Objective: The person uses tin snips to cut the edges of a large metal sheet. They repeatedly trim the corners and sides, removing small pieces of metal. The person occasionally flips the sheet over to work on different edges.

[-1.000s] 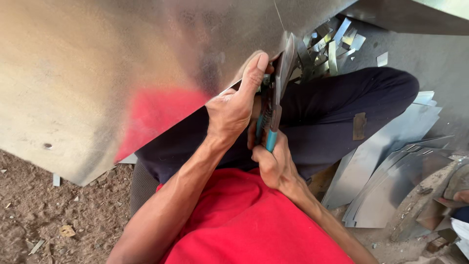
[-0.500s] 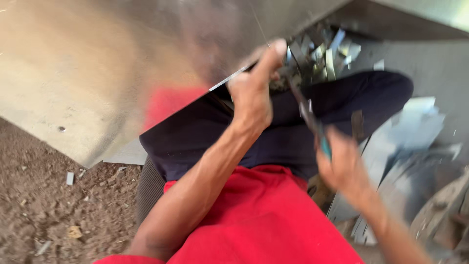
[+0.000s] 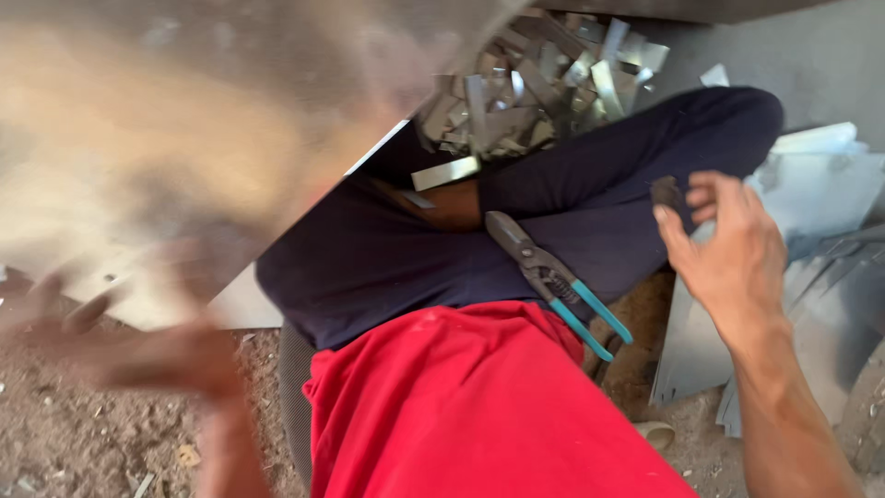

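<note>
Your blurred left hand seems to grip the stiff, sharp-edged metal sheet at lower left — hold flat faces — while your right hand hangs open beside the snips.

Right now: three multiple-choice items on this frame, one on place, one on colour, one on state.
1. Where do the snips lie?
A. on the person's lap
B. in the right hand
C. on the scrap pile

2. What colour are the snips' handles?
A. red
B. teal
C. yellow

3. What is the state of the right hand?
A. closed round the snips
B. open, fingers spread, holding nothing
C. gripping the big sheet

Key: 1 A, the snips rest across the dark trousers, clear of both hands. 2 B, both handle grips are teal against the red shirt. 3 B, the right hand hangs open above the grey sheet pieces. The left hand is too blurred to judge, near the big metal sheet.
</note>
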